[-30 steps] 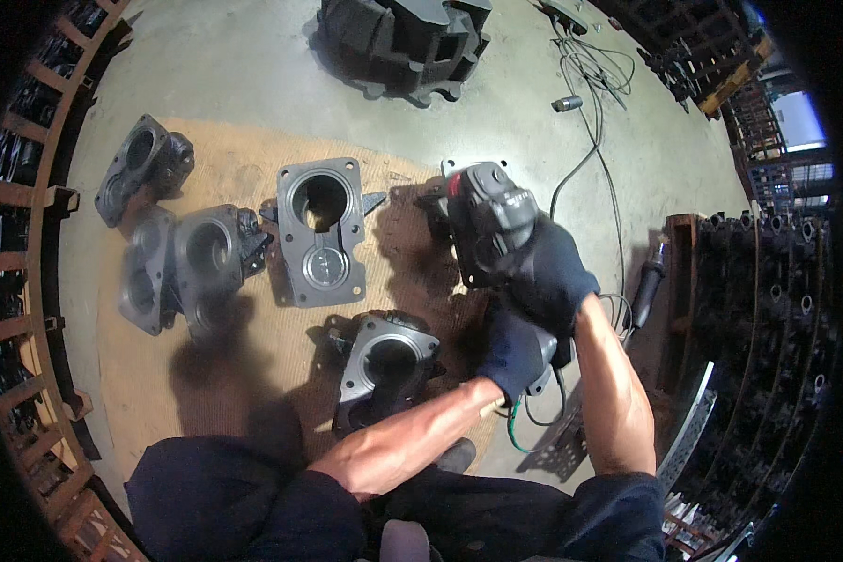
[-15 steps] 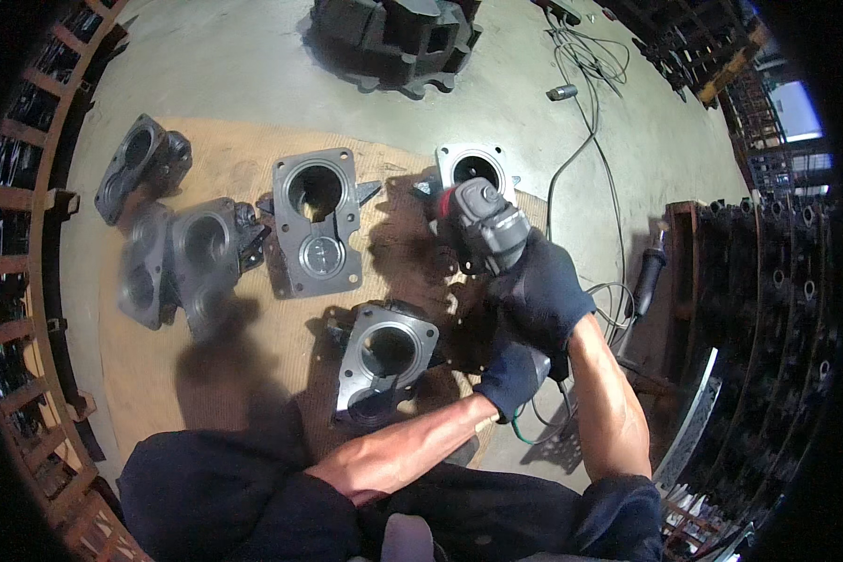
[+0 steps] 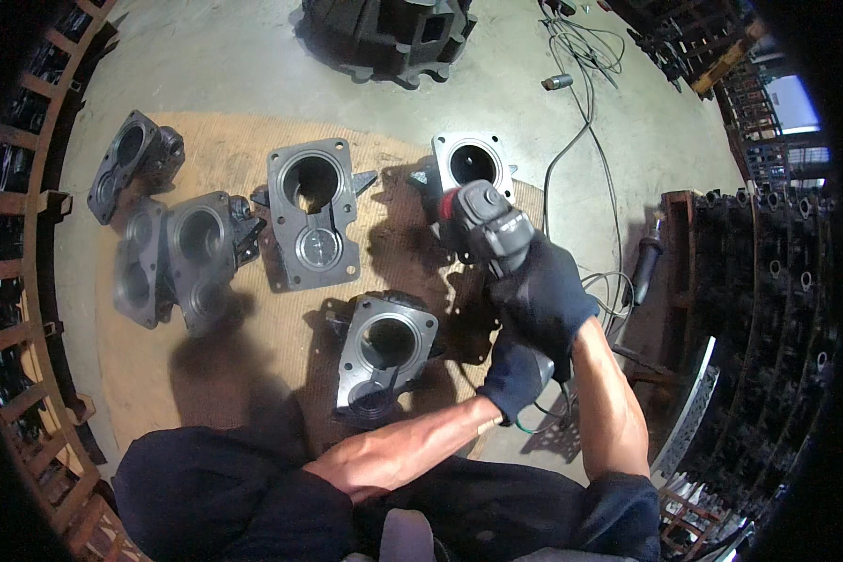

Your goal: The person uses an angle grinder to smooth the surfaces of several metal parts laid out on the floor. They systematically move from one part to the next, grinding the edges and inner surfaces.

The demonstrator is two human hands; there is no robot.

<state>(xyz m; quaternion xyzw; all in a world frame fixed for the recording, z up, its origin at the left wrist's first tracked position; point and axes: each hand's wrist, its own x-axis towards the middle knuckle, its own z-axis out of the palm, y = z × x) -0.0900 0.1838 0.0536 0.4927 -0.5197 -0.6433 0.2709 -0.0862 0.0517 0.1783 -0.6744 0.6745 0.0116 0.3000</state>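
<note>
Both my hands wear dark gloves and grip a grey angle grinder with a red part near its head. My right hand is closed around the body just behind the head. Lower down, my left hand is wrapped round the rear end. The grinder's head lies over the lower part of a metal casting with a round bore, hiding much of it. The grinder's disc is hidden, so I cannot tell whether it touches the metal. Closer to me lies a similar casting with a bright flange.
More flanged castings lie left on the brown cardboard, one with two round openings. A big dark housing stands beyond. Cables trail across the floor at right, near a black-handled tool. Racks of parts line the right.
The grinder has shifted slightly toward me relative to the casting, and more of the bore shows. Both hands keep their grip. The whole view has shifted a little.
</note>
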